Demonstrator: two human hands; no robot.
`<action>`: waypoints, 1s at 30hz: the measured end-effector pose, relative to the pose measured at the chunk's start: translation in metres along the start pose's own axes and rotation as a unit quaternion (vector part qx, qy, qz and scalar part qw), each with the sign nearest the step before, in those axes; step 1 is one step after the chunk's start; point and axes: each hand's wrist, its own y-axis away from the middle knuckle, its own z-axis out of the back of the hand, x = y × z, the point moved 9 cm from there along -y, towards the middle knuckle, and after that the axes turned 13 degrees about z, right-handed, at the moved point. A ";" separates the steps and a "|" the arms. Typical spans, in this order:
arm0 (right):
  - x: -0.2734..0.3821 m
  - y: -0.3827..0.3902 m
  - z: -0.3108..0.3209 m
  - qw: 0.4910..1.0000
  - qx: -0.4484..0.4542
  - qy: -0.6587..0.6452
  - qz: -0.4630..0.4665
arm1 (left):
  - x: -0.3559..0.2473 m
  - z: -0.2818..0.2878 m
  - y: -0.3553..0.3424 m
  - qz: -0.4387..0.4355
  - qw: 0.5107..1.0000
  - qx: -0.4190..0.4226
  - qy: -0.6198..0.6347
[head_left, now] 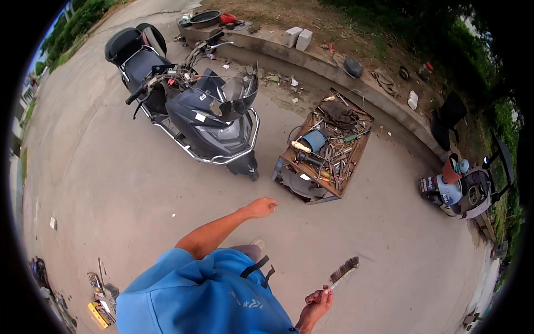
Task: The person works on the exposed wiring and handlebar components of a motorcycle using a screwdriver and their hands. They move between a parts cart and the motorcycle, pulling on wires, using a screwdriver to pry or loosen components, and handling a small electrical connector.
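My right hand [318, 304] is closed around the handle of a brush [345, 269] with dark bristles, held out over the pavement at the lower right. My left hand [262, 207] is stretched forward with its fingers curled in, and nothing shows in it. Just beyond and to the right of that hand stands a tool cart [332, 192]. Its top tray is heaped with hand tools, a blue can [313, 141] and a dark rag [339, 115]. A dark motor scooter [214, 131] with its front panels partly apart is parked ahead of my left hand.
A low concrete kerb [384, 107] curves behind the cart, with white blocks [297, 38] and a black basin [205, 19] on it. At the right is another scooter [473, 192] beside a reddish bucket [451, 169]. A yellow box [100, 314] and parts lie at the lower left.
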 end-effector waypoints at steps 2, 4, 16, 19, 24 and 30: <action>-0.010 -0.012 -0.022 0.993 0.115 0.030 -0.008 | 0.036 0.052 0.074 0.014 0.993 -0.101 0.055; -0.032 -0.009 -0.058 0.983 0.175 0.037 -0.045 | 0.136 0.088 0.164 0.061 0.979 -0.173 0.090; -0.086 0.155 -0.279 0.927 0.369 0.006 -0.065 | 0.365 0.145 0.417 0.247 0.887 -0.295 0.256; -0.117 0.214 -0.330 0.924 0.373 -0.008 -0.088 | 0.341 0.222 0.452 0.203 0.924 -0.308 0.096; -0.131 0.276 -0.456 0.902 0.410 -0.048 -0.128 | 0.332 0.328 0.509 0.219 0.904 -0.363 0.057; -0.127 0.322 -0.551 0.901 0.424 -0.031 -0.090 | 0.273 0.470 0.504 0.129 0.887 -0.440 0.058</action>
